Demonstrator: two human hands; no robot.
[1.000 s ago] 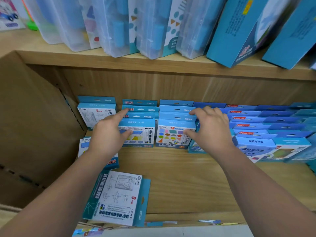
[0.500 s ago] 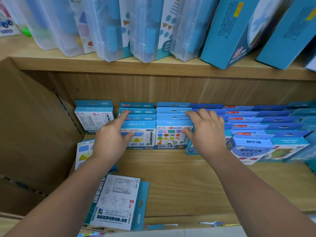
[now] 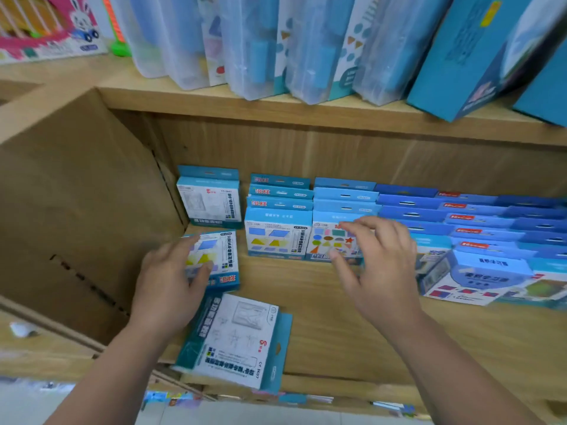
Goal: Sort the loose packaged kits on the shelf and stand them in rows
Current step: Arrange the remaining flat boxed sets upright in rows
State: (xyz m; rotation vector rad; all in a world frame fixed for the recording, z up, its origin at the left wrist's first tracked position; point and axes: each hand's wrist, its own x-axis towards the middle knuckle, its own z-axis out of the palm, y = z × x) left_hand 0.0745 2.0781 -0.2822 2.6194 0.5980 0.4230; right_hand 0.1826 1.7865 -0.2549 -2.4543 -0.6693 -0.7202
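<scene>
Small blue packaged kits stand in rows at the back of the wooden shelf. A loose kit with blue and yellow shapes lies flat at the left. My left hand grips its left side, thumb on its face. A white geometry kit lies flat at the shelf's front edge, below that hand. My right hand hovers with relaxed, spread fingers in front of the row fronted by a coloured-shapes kit, fingertips at that kit's right edge. A row of shape kits stands between my hands.
A cardboard panel walls off the left side. One white kit stands alone at the back left. Dark blue kit rows fill the right, with a tilted kit in front. Clear cases and blue boxes lean on the upper shelf.
My left hand has dropped from the standing shape-kit row down onto the loose kit at the left. My right hand has drawn back slightly from the row tops.
</scene>
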